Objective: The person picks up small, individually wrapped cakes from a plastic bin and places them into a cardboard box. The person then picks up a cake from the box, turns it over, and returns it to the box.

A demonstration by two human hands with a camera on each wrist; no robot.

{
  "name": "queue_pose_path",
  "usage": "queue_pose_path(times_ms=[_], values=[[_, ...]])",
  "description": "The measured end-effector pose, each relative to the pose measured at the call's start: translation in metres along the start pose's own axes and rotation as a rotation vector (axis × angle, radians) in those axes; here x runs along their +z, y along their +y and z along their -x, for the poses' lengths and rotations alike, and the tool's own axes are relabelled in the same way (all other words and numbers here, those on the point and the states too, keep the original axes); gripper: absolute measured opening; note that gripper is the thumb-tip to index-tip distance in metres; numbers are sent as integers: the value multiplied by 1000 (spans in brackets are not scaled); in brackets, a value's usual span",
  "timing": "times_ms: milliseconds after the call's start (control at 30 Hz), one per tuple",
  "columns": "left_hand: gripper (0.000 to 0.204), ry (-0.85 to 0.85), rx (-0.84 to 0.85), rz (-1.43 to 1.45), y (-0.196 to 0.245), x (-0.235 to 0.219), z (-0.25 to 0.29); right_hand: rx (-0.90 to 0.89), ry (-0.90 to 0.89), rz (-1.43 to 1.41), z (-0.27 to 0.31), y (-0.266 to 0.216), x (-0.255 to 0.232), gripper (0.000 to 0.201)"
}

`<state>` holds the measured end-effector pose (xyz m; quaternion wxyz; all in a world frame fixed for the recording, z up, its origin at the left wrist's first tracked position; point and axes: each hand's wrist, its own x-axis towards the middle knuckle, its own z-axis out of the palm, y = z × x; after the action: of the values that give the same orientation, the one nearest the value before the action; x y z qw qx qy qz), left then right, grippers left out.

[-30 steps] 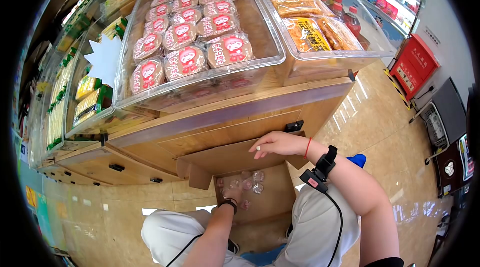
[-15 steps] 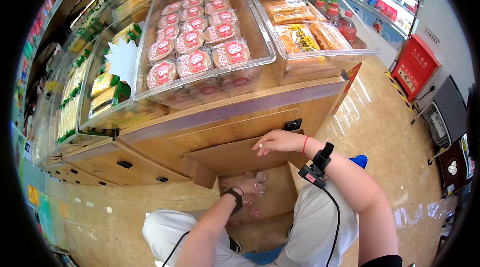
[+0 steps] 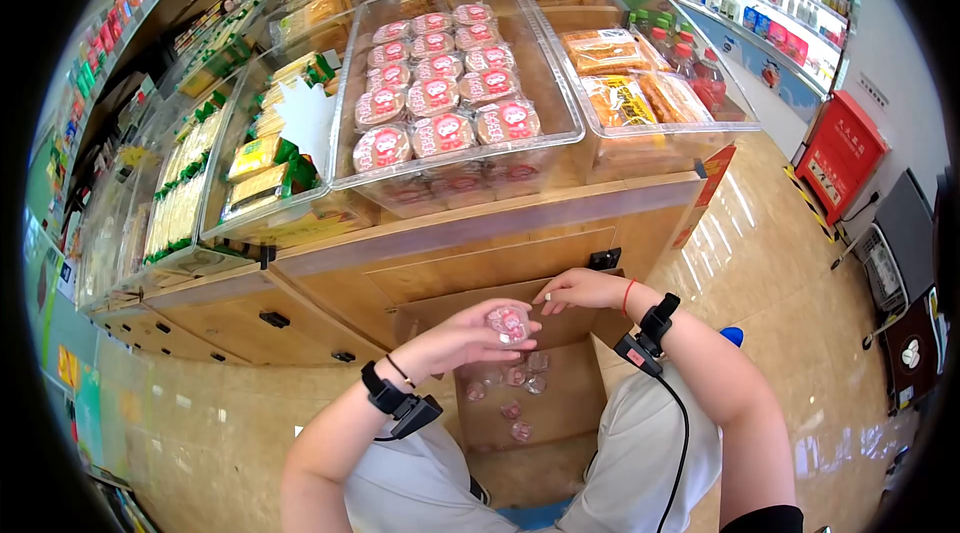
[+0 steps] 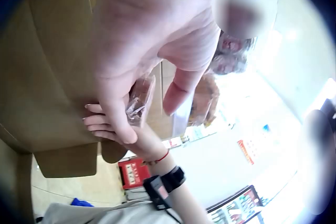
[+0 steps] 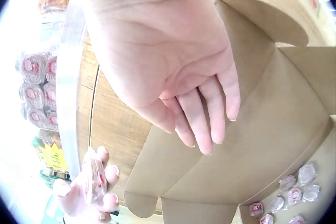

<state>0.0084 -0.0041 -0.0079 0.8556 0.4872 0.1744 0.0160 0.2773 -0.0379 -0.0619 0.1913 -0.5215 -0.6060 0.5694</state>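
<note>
My left hand (image 3: 462, 337) is raised over the cardboard box (image 3: 573, 385), palm up, and grips a round, clear-wrapped cake (image 3: 508, 324) with pink print. In the left wrist view, that cake (image 4: 140, 100) is partly hidden by the fingers of the left hand (image 4: 152, 35). The right wrist view catches it edge-on, thumb on one side and fingers on the other. My right hand (image 3: 588, 289) hangs over the box's raised flap, holding nothing; its fingers are relaxed in the right wrist view. Several similar wrapped pieces (image 5: 294, 196) lie inside the box.
Behind the box stands a wooden cabinet (image 3: 340, 288). On it, a clear bin (image 3: 570, 136) holds rows of stacked pink-printed cakes. Bins with bread (image 3: 602, 51) and green-wrapped packs stand on either side. A red box (image 3: 842, 155) is on the right.
My left hand has risen out of the box with a wrapped cake in its grip. The right hand has stayed near the flap. The head view has shifted, showing more of the shelves.
</note>
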Motion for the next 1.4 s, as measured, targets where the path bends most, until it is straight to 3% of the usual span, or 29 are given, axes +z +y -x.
queue_pose_path(times_ms=[200, 500, 1400], values=[[69, -24, 136, 336, 10, -4, 9, 27, 1, -4, 0, 0, 2, 36], [66, -54, 173, 290, 12, -3, 3, 67, 8, -5, 6, -7, 4, 36], [53, 86, 261, 236, 9, -6, 0, 40, -12, -20, 4, 1, 2, 37]])
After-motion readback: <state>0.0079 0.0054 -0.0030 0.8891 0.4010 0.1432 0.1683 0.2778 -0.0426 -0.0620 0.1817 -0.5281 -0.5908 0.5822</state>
